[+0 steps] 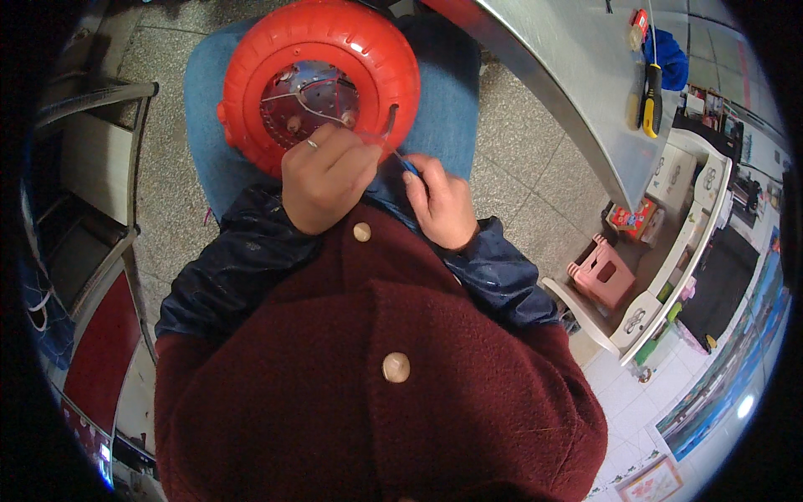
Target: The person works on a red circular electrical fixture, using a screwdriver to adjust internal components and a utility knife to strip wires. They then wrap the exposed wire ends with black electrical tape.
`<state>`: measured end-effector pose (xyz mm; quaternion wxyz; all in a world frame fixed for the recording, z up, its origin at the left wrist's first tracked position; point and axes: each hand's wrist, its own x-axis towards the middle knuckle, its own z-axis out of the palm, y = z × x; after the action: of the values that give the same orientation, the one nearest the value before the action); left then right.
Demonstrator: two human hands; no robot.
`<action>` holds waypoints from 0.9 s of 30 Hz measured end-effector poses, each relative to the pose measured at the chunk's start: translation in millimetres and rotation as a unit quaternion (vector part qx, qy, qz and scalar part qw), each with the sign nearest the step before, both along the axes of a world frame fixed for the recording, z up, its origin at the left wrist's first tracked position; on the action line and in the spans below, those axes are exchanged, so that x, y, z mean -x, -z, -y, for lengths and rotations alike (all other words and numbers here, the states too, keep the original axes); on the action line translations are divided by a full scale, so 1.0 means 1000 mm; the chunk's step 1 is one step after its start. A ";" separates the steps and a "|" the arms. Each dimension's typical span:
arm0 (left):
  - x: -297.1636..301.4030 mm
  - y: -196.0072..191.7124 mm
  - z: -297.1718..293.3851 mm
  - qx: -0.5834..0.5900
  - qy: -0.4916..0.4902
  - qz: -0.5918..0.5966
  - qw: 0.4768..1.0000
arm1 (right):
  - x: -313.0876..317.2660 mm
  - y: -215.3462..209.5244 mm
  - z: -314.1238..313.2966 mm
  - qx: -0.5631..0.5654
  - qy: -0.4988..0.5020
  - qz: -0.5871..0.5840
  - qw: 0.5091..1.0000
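Note:
A round red plastic housing [322, 42] lies on my lap, open side up, with metal parts and thin wires [309, 99] in its middle. My left hand [324, 177], a ring on one finger, rests on the housing's near rim with its fingers curled; what it pinches is hidden. My right hand [441, 201] is closed on a small blue-handled tool [410, 166] whose tip points toward the rim near my left hand. I wear a dark red buttoned coat [376, 376] with dark blue sleeve covers [242, 268].
A grey metal table [569, 75] curves along the upper right, bearing a yellow-and-black screwdriver [652, 100]. A pink stool [602, 272] and white shelf unit [669, 276] stand at right. Metal racks [92, 167] line the left. Speckled floor lies below.

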<state>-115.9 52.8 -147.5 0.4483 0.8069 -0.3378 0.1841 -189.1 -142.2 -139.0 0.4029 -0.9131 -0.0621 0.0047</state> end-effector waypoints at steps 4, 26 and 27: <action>-0.001 0.002 -0.002 -0.011 0.011 0.017 1.000 | 0.000 -0.002 0.001 0.005 -0.003 -0.005 1.000; 0.000 0.002 0.000 -0.016 -0.018 -0.046 0.999 | -0.007 -0.005 0.000 0.019 -0.016 0.007 1.000; 0.000 0.002 0.000 -0.019 -0.016 -0.052 0.998 | -0.006 -0.006 0.000 0.022 -0.016 -0.001 1.000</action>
<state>-116.1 52.6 -149.9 0.4464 0.8292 -0.3045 0.1428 -183.5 -142.3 -133.5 0.3822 -0.9208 -0.0766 0.0135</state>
